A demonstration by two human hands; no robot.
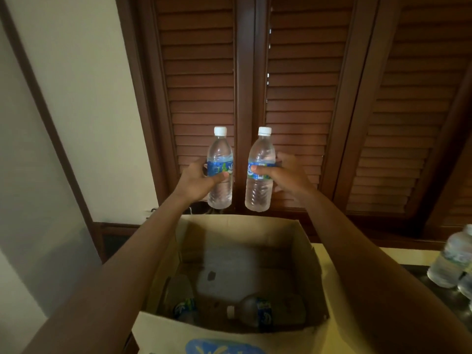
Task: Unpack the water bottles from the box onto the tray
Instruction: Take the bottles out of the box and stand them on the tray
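I hold two clear water bottles with white caps and blue labels upright in the air above the far edge of the open cardboard box [310,251]. My left hand [198,180] grips the left bottle [220,192] at its label. My right hand [286,175] grips the right bottle [259,195] the same way. Two more bottles lie on their sides in the box: one near the front middle [251,311], one at the front left [184,306]. At the right edge several bottles [449,261] stand on a dark tray [419,270], only partly in view.
Brown louvered wooden doors [293,98] fill the wall behind the box. A pale wall [84,98] with dark trim is on the left. The box sits on a yellowish surface [337,282] that runs right to the tray.
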